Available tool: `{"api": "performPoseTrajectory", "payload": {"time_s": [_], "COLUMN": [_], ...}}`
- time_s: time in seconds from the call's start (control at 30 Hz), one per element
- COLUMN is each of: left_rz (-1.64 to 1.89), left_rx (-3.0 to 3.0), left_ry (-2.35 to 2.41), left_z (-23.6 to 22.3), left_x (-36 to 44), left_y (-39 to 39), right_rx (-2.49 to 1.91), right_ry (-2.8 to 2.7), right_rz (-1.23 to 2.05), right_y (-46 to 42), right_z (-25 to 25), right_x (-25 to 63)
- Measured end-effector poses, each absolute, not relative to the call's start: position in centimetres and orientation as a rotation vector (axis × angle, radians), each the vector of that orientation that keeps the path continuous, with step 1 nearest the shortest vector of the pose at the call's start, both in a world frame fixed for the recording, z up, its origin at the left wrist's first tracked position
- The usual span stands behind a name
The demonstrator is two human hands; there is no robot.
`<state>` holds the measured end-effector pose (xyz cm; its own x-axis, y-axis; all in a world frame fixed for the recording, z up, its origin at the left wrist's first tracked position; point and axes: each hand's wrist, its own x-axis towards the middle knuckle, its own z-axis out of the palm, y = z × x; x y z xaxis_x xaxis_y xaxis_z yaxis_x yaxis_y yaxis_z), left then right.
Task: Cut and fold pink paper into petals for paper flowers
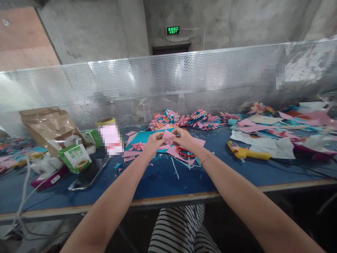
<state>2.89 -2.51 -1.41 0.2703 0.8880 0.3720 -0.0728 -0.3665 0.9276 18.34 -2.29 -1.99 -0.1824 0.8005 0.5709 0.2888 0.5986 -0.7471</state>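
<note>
On the left of the blue tabletop (163,188), a brown paper bag (48,126) stands behind a small green-and-white carton (76,157), with a dark, flat phone (88,175) just to the carton's right. Next, a small pink paper flower (137,146) lies near the left hand (156,141), whose fingers pinch one side of a folded pink paper piece (169,136). The piece is held between both hands, above a blue paper sheet (145,137); the right hand (182,137) pinches its other side. Red looped handles (186,151) lie below that hand. Farther right rests a yellow glue gun (247,153), beside crumpled white paper (276,147).
</note>
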Motion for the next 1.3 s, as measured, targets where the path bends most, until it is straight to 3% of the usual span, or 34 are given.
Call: {"api": "performPoseTrajectory", "payload": {"time_s": [0.13, 0.53, 0.8, 1.3], "left_rz": [1.245, 1.329, 1.326, 1.384], "left_rx": [1.625, 1.517, 1.472, 1.836], "left_ry": [0.753, 0.824, 0.865, 0.917], "left_z": [-1.4, -1.4, -0.8, -1.0], "left_x": [2.8, 2.9, 3.1, 2.6], "left_y": [-2.5, -2.2, -2.6, -2.2], "right_rx": [-0.918, -0.728, -0.640, -0.784], "right_ry": [-1.758, -1.348, -1.194, -1.511], "right_rz": [0.572, 1.203, 1.321, 0.891], "right_y": [-2.5, -2.2, -2.2, -2.8], "right_z": [-1.7, -2.1, -1.8, -1.3], "right_x": [18.1, 17.9, 18.0, 18.2]}}
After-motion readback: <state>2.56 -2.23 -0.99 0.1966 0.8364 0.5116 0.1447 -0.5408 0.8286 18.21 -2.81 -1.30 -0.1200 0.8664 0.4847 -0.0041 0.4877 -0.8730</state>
